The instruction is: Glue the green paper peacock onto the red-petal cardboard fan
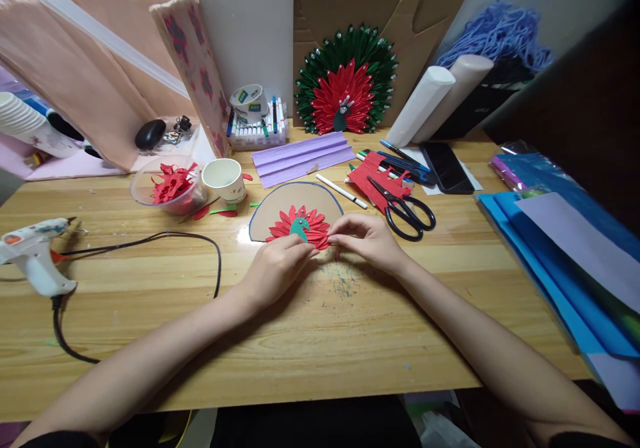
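A half-round cardboard piece [293,201] with a blue outline lies on the wooden table [320,328]. On it sits a fan of red paper petals [285,225] around a teal paper bird [300,227]. My left hand [275,268] and my right hand [367,238] meet at the lower right edge of the petals, fingers pinched together on a red petal there. What exactly sits between the fingertips is partly hidden.
Black scissors [407,211] lie on red paper right of the hands. A glue gun [33,251] with its black cord [150,241] rests at left. A clear bowl of red petals [167,185], a paper cup [224,178], folded purple paper [300,156], a phone [447,167], blue sheets [550,268] and a finished peacock [345,85] surround the work.
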Tool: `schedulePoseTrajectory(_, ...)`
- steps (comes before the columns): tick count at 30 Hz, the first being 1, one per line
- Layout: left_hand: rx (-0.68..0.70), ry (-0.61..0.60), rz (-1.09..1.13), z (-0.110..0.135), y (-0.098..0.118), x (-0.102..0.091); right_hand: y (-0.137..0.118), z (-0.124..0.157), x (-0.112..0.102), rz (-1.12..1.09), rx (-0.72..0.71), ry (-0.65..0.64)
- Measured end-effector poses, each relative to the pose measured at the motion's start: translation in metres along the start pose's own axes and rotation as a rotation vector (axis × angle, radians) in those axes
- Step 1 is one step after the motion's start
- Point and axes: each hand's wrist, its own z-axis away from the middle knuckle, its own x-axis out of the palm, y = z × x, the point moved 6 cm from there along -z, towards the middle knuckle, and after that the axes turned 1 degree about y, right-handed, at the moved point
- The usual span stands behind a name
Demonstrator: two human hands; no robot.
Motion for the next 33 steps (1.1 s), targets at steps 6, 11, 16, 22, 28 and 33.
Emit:
schedulePoseTrajectory(6,-0.16,-0.042,0.17,-0.003,-0.006,-0.002,-0.003,0.001,0.001,0.03,-0.015,-0.052)
schedulePoseTrajectory(11,-0.203,-0.091,0.162,-0.003,-0.006,0.0,-0.001,0.001,0.002,0.064,-0.015,-0.066)
schedulePoseTrajectory(16,-0.105,-0.017,0.057,0.0,-0.006,0.001,-0.001,-0.002,-0.004,0.023,0.022,-0.048)
schedulePoseTrajectory(22,-0.062,0.153,-0.031,0.0,-0.012,-0.009,0.004,-0.012,-0.038,-0.005,0.026,0.237)
schedulePoseTrajectory(28,-0.272,0.21,-0.033,0.001,-0.031,-0.019,0.02,-0.036,-0.036,-0.162,0.145,0.166)
schedulePoseTrajectory(33,-0.689,0.338,-0.081,0.013,-0.071,-0.032,0.017,-0.072,-0.028,-0.077,0.151,0.001)
